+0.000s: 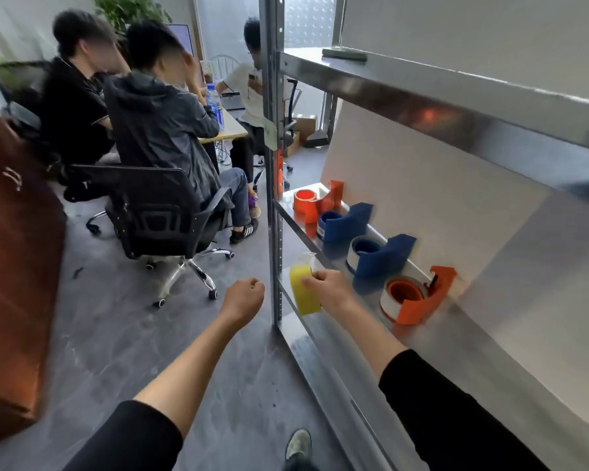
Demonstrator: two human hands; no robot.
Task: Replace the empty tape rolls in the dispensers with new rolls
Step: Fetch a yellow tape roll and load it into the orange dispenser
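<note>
My right hand (330, 288) grips a yellow tape dispenser (305, 294) at the front edge of the metal shelf (320, 338). A clear strip of tape sticks up from the top of that dispenser. My left hand (244, 297) is a closed fist with nothing in it, to the left of the shelf post. On the shelf stand an orange dispenser (419, 297) holding a tape roll, two blue dispensers (378, 256) (344, 222) with rolls, and another orange dispenser (315, 202) at the far end.
A steel upright post (274, 164) stands between my hands. An upper shelf (422, 86) hangs overhead. Three people sit at a desk (232, 127) to the left on office chairs (160, 212). A brown object (14, 266) is at the left edge. My shoe (298, 443) is on the grey floor.
</note>
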